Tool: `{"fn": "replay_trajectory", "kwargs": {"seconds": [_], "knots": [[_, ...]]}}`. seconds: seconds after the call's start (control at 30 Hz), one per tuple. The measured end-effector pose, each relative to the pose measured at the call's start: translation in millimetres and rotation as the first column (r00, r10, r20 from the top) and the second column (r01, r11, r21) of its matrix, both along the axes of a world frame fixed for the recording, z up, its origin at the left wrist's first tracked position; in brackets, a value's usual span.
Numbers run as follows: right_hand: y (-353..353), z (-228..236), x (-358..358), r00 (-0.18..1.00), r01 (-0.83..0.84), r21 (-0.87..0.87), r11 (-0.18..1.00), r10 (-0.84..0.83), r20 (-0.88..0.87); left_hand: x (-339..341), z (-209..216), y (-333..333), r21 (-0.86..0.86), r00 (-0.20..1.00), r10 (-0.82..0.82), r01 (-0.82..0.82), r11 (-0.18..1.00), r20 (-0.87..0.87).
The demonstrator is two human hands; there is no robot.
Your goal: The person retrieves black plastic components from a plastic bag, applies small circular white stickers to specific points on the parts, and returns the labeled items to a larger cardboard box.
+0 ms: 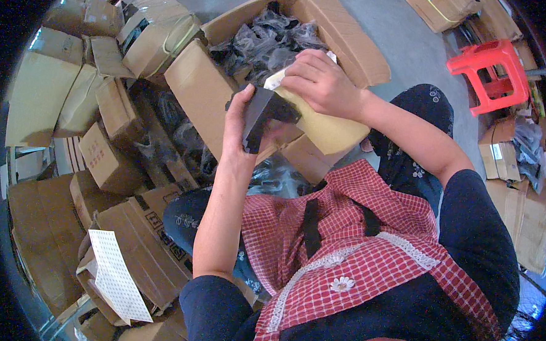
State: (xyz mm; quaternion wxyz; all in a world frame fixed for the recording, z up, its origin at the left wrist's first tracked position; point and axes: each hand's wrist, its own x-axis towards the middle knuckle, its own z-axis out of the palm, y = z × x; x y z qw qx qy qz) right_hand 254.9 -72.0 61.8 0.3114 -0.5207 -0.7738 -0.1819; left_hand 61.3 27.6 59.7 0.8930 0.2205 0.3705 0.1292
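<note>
My left hand (238,126) is closed around a black angular piece (259,112), with the thumb along its upper edge. What kind of part it is, I cannot make out. Beside it, my right hand (324,84) grips the top of a yellowish sheet (329,127), fingers bent over its edge. A strip of the sheet's white face, with small marks, shows near the fingertips. Both hands are close together in front of an open cardboard box (203,81) filled with dark items in clear plastic bags (266,41).
Stacked cartons (52,89) crowd the left side. A white sheet of small printed dots (118,277) lies on a brown carton (144,239) at lower left. A red plastic stool (490,76) stands at right, near more cartons (443,4). Plastic bags (273,178) lie below my hands.
</note>
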Motion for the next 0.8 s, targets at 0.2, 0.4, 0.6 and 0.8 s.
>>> {"fn": "replay_trajectory", "kwargs": {"seconds": [0.2,0.4,0.6,0.8], "knots": [[-5.4,15.9,-7.8,0.879,-0.143,-0.279,0.950,-0.008,-0.476,6.6,-10.8,-0.1,0.313,0.988,0.157,-0.151,0.938,0.008],[-4.7,8.0,-12.7,0.912,-0.190,-0.365,0.911,0.026,-0.409,16.5,-10.6,-11.2,0.374,0.988,0.118,-0.073,0.925,-0.097],[-2.4,-1.1,-11.4,0.971,-0.057,-0.348,0.936,-0.028,-0.236,19.6,-9.7,-15.6,0.400,0.986,0.078,-0.012,0.917,-0.149],[2.0,1.7,5.1,0.892,0.068,-0.566,0.821,-0.305,-0.335,22.9,-8.8,-19.5,0.437,0.979,0.079,0.012,0.899,-0.188]]}}
